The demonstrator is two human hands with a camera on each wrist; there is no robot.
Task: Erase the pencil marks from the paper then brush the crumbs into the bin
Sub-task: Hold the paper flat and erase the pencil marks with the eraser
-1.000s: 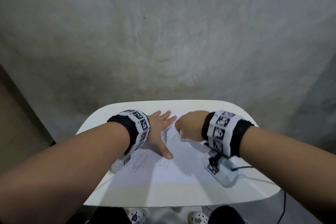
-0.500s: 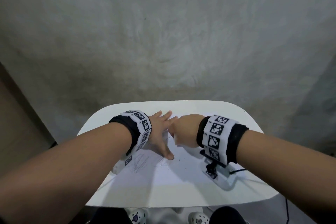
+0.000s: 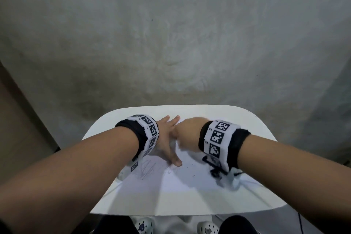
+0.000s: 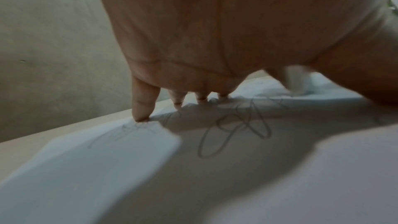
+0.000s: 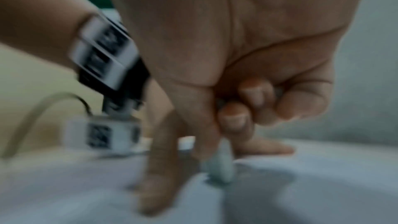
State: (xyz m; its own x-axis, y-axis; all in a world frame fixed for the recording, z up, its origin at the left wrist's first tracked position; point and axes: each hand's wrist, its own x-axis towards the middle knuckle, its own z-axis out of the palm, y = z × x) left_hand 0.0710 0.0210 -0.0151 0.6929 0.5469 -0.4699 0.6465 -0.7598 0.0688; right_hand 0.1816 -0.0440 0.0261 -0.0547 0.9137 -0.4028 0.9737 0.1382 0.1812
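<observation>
White table [image 3: 237,118] with rounded corners, set against a grey mottled concrete wall [image 3: 171,34]. Brownish panel [image 3: 17,123] at far left, possibly a door or cabinet side, too dark to tell. Under the table's near edge: two white perforated clogs [image 3: 144,225] with small dark charms, plus dark trouser legs [image 3: 237,224] either side. Thin black cable [image 3: 301,223] hangs down past the table's right near corner.
</observation>
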